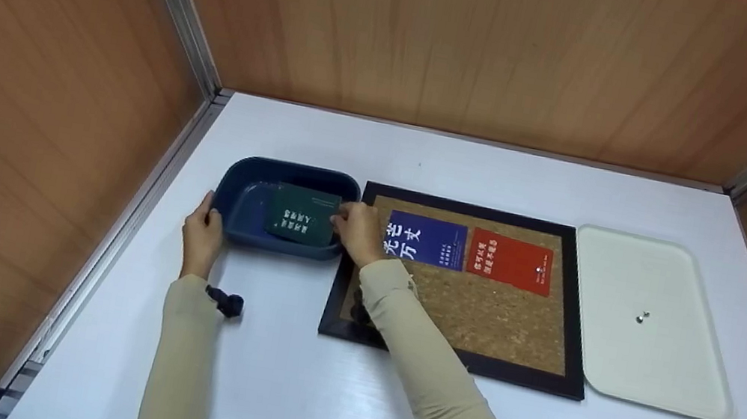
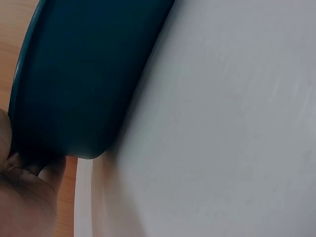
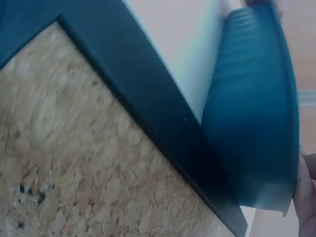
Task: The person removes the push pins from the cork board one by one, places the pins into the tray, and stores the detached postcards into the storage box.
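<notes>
My left hand [image 1: 200, 237] grips the near left corner of a dark blue plastic basin [image 1: 276, 245], its thumb and fingers at the rim and wall. In the left wrist view, fingers of the left hand [image 2: 32, 192] are bent against the basin's end. Inside the basin is a dark green card [image 1: 303, 215] with white writing. My right hand [image 1: 363, 234] reaches over the basin's right rim and pinches the card's right edge between thumb and fingers. In the right wrist view only part of the right hand [image 3: 307, 197] shows, beside the basin wall [image 3: 252, 108].
A black-framed cork board [image 1: 491, 320] lies right of the basin, under my right forearm. On it are a blue card [image 1: 440, 243] and a red card [image 1: 510, 261], both with white writing. Farther right, a white tray [image 1: 657, 371] holds small metallic pins [image 1: 641, 317]. Wooden panels [image 1: 477, 45] enclose the table.
</notes>
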`<state>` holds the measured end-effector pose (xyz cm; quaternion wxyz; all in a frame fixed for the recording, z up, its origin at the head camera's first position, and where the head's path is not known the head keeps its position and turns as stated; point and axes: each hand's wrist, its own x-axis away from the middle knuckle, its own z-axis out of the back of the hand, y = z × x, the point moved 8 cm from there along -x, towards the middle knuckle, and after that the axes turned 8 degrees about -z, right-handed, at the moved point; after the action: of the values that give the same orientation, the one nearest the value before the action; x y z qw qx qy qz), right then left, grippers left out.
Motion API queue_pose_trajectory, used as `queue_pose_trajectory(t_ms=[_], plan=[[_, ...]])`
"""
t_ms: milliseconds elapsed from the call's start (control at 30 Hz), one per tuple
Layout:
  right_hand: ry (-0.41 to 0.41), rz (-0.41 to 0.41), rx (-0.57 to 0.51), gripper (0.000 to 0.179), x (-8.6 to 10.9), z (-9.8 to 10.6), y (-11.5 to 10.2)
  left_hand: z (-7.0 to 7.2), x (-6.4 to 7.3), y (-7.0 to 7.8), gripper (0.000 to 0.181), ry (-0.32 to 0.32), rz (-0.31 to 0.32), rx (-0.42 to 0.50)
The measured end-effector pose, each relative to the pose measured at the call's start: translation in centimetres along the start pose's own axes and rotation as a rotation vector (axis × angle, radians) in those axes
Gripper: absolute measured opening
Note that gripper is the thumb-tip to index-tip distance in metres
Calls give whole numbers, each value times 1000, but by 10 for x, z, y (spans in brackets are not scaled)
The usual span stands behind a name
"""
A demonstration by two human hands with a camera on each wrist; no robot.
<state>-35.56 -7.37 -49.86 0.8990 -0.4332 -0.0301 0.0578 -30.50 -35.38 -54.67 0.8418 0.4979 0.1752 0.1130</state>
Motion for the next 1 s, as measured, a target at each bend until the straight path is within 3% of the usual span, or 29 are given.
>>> queue_pose_trajectory(t_ms=[233,500,1000], plan=[[9,31,21,14,2,-2,-4,1,2,-3,48,-8,34,1],[28,94,74,12,4,-3,-8,4,3,-1,48,10,17,-24],[81,134,139,17,5,0,-9,1,2,3,48,13,-9,-42]])
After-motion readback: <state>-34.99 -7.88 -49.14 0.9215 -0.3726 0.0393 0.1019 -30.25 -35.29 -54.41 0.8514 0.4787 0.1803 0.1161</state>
